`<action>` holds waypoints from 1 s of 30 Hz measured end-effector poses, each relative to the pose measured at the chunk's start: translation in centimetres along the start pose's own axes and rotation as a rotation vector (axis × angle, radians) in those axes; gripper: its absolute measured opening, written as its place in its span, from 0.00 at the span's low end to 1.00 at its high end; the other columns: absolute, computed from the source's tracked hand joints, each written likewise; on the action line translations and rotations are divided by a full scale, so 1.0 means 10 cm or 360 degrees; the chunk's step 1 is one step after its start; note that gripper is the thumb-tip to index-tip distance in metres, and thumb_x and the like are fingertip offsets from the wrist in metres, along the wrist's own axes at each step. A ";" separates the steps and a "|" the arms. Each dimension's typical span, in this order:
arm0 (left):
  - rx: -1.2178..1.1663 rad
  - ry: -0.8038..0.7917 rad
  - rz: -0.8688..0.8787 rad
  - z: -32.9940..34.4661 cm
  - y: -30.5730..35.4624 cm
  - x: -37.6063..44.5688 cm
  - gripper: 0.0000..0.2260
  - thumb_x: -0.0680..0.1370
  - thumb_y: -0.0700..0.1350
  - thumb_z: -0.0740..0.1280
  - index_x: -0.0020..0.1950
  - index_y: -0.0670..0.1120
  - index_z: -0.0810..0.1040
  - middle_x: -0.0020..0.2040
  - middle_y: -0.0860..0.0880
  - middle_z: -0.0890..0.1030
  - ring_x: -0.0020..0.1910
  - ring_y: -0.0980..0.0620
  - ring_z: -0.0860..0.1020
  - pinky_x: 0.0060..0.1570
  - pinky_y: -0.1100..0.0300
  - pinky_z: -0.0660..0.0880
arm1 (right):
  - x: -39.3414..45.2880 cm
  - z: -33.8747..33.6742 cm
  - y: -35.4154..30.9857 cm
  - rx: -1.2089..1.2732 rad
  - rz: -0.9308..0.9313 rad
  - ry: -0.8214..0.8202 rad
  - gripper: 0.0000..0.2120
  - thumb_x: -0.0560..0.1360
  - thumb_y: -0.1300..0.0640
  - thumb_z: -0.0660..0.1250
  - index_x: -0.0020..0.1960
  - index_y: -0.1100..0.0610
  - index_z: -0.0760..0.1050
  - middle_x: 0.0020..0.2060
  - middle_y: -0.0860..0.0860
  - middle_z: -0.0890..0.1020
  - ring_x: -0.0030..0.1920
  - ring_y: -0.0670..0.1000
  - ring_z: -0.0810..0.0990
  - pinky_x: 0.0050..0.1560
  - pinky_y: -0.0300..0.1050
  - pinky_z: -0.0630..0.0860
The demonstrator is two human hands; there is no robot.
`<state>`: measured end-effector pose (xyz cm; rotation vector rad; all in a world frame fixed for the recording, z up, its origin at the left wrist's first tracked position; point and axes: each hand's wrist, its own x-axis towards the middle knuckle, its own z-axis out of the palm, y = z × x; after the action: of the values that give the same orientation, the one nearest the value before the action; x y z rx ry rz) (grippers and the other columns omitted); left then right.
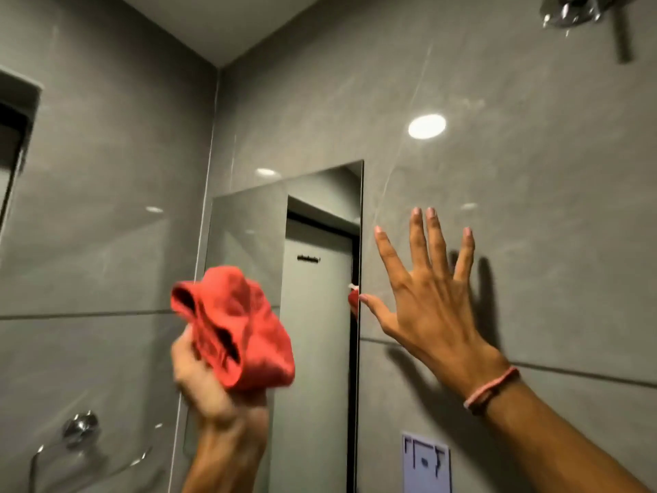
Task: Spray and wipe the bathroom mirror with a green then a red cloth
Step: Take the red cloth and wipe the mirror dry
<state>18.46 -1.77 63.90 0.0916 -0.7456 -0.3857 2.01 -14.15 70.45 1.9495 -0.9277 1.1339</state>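
Observation:
The bathroom mirror [313, 243] hangs on the grey tiled wall and reflects a door. A bunched red cloth [234, 325] is raised in front of the mirror's lower left part, gripped from below by my left hand [209, 382], which is blurred. Whether the cloth touches the glass I cannot tell. My right hand [430, 300] is spread flat, fingers apart, against the wall tile just right of the mirror's edge, with its thumb tip at the frame. A pink band circles that wrist. No green cloth or spray bottle is in sight.
A chrome towel ring [81, 435] is fixed to the left wall, low down. A chrome fitting [583, 12] projects from the wall at the top right. A small white sign [426, 462] is stuck on the tile below my right arm.

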 end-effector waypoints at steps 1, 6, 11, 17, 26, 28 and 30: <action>0.0071 0.0021 0.0198 0.12 -0.04 0.24 0.20 0.82 0.54 0.52 0.63 0.51 0.80 0.54 0.50 0.82 0.48 0.53 0.81 0.49 0.53 0.79 | 0.16 0.02 0.04 -0.0059 -0.0002 0.0006 0.47 0.75 0.28 0.58 0.84 0.45 0.40 0.82 0.65 0.38 0.83 0.64 0.35 0.76 0.78 0.38; 0.1713 -0.0472 0.1045 0.90 -0.65 1.37 0.23 0.85 0.48 0.51 0.81 0.54 0.55 0.84 0.46 0.56 0.83 0.48 0.55 0.81 0.43 0.57 | 0.73 0.14 0.27 -0.0385 -0.0032 0.0027 0.46 0.75 0.25 0.50 0.84 0.48 0.41 0.82 0.67 0.38 0.83 0.65 0.36 0.74 0.80 0.40; 0.2373 -0.0677 0.1253 0.84 -1.25 1.83 0.25 0.84 0.54 0.51 0.81 0.57 0.53 0.84 0.48 0.49 0.84 0.49 0.46 0.81 0.40 0.51 | 0.88 0.35 0.27 -0.0452 -0.0079 0.0143 0.47 0.73 0.22 0.40 0.83 0.48 0.44 0.82 0.68 0.42 0.83 0.67 0.40 0.76 0.77 0.38; 0.2317 -0.0844 0.1470 0.82 -1.25 2.21 0.25 0.83 0.58 0.49 0.81 0.60 0.54 0.84 0.49 0.50 0.84 0.50 0.46 0.81 0.40 0.52 | 0.99 0.44 0.21 -0.0498 -0.0090 0.0226 0.42 0.74 0.24 0.37 0.83 0.43 0.40 0.82 0.66 0.39 0.82 0.68 0.37 0.74 0.78 0.35; 0.2276 -0.0428 0.1247 0.61 -0.88 3.50 0.23 0.83 0.59 0.50 0.79 0.63 0.57 0.84 0.46 0.56 0.83 0.45 0.54 0.79 0.40 0.55 | 1.02 0.52 0.18 -0.0558 -0.0080 0.0265 0.40 0.75 0.27 0.31 0.82 0.44 0.34 0.83 0.63 0.39 0.83 0.67 0.38 0.76 0.77 0.36; 0.2254 -0.0276 0.1161 0.25 -0.82 3.72 0.23 0.83 0.58 0.50 0.79 0.62 0.58 0.83 0.45 0.58 0.83 0.45 0.55 0.79 0.43 0.56 | 1.02 0.53 0.18 -0.0581 -0.0068 0.0281 0.40 0.75 0.27 0.30 0.82 0.44 0.35 0.83 0.63 0.40 0.83 0.67 0.39 0.77 0.77 0.39; 0.2277 -0.0108 0.1034 -0.28 -0.79 3.86 0.23 0.84 0.56 0.50 0.80 0.58 0.57 0.83 0.45 0.58 0.83 0.45 0.55 0.80 0.45 0.56 | 1.01 0.54 0.18 -0.0591 -0.0091 0.0296 0.39 0.75 0.27 0.31 0.83 0.44 0.36 0.83 0.63 0.41 0.83 0.66 0.41 0.77 0.77 0.41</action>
<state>43.71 -23.68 84.97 1.1477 -0.9436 0.8284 6.38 -21.95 77.90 1.5355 -0.9030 1.0084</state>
